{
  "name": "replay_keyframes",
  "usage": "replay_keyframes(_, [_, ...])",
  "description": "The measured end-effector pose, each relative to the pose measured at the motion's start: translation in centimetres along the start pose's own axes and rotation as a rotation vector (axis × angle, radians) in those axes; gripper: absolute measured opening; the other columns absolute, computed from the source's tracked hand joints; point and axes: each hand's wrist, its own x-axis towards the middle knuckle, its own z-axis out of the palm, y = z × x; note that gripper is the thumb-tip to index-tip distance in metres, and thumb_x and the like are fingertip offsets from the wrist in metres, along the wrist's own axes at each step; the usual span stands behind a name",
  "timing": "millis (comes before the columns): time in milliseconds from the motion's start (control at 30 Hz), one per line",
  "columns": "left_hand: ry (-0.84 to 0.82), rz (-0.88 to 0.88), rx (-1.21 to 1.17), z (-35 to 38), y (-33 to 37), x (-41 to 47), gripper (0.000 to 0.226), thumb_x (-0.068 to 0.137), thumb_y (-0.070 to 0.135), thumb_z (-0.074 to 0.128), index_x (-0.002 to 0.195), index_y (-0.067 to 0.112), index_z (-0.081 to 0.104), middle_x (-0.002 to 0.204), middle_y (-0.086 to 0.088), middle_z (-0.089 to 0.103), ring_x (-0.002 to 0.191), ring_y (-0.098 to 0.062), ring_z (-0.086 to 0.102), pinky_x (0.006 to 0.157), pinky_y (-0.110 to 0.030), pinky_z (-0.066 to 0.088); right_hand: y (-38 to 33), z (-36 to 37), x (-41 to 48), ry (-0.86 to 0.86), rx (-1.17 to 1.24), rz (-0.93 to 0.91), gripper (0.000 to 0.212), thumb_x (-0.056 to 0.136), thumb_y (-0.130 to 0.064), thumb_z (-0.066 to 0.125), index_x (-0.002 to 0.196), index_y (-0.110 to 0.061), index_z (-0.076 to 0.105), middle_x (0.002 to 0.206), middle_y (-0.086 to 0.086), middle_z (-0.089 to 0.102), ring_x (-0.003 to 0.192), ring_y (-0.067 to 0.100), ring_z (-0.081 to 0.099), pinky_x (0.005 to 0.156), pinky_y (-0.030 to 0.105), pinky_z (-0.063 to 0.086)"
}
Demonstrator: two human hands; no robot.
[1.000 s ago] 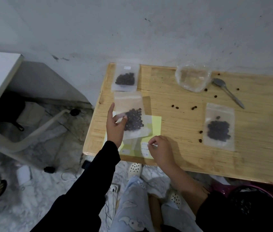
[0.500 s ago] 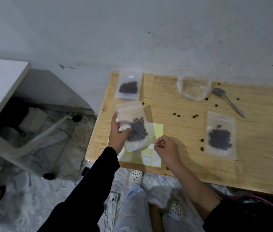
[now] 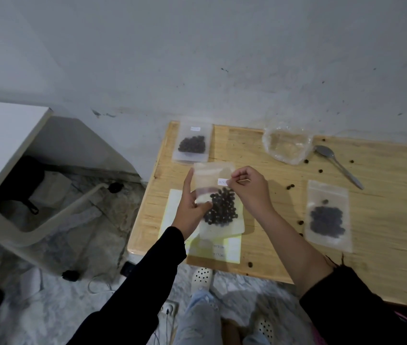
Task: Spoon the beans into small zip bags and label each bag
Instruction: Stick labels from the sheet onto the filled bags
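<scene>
My left hand point(image 3: 192, 207) holds a small zip bag of dark beans point(image 3: 218, 207) by its left edge, lifted over the yellow-green label sheet point(image 3: 224, 250). My right hand point(image 3: 252, 189) pinches a small white label point(image 3: 223, 182) against the upper part of that bag. A second filled bag point(image 3: 192, 143) with a label lies at the table's far left corner. A third filled bag point(image 3: 328, 215) lies to the right. The metal spoon point(image 3: 337, 165) rests near the far edge, next to a crumpled clear plastic bag point(image 3: 287, 145).
Loose beans point(image 3: 290, 187) are scattered over the wooden table point(image 3: 384, 232). A white desk point(image 3: 0, 135) and a chair base stand on the floor to the left. My knees and white shoes show below the table's near edge.
My right hand left the label sheet with a label and rose to the bag's upper part. My left hand lifted the bag higher.
</scene>
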Motion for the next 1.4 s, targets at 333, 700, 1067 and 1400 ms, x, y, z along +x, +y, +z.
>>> replay_keyframes(333, [-0.045, 0.029, 0.022, 0.6, 0.1, 0.4, 0.091, 0.086, -0.011, 0.052, 0.148, 0.037, 0.006, 0.114, -0.004, 0.067, 0.045, -0.006, 0.037, 0.048, -0.015, 0.037, -0.4, -0.5, 0.9, -0.007, -0.048, -0.032, 0.012, 0.079, -0.005, 0.069, 0.084, -0.012, 0.061, 0.079, -0.006, 0.059, 0.073, 0.006, 0.057, 0.065, 0.008, 0.047])
replay_keyframes(700, [-0.049, 0.024, 0.021, 1.3, 0.7, 0.6, 0.091, 0.085, -0.012, 0.052, 0.148, 0.036, 0.007, 0.113, -0.005, 0.067, 0.045, -0.005, 0.039, 0.047, -0.013, 0.038, -0.3, -0.9, 1.6, -0.028, -0.118, -0.054, 0.013, 0.079, -0.003, 0.068, 0.084, -0.013, 0.060, 0.077, -0.006, 0.058, 0.071, 0.004, 0.054, 0.064, 0.004, 0.044])
replay_keyframes(1067, [-0.055, 0.028, -0.009, 1.9, 1.7, 1.0, 0.088, 0.085, -0.013, 0.052, 0.149, 0.031, 0.010, 0.114, -0.011, 0.065, 0.045, -0.001, 0.044, 0.047, -0.013, 0.039, -0.4, -1.0, 2.3, 0.019, -0.142, -0.081, 0.014, 0.078, -0.004, 0.070, 0.087, -0.009, 0.061, 0.077, -0.002, 0.059, 0.066, 0.001, 0.053, 0.062, 0.002, 0.043])
replay_keyframes(1400, [-0.065, 0.028, 0.022, 2.1, 1.8, 1.9, 0.088, 0.085, -0.013, 0.052, 0.148, 0.036, 0.013, 0.111, -0.006, 0.067, 0.047, -0.006, 0.039, 0.051, -0.014, 0.040, -0.8, -0.9, 3.0, 0.064, -0.240, 0.027, 0.027, 0.071, -0.022, 0.080, 0.085, -0.019, 0.057, 0.074, -0.007, 0.064, 0.072, 0.011, 0.062, 0.064, 0.029, 0.052])
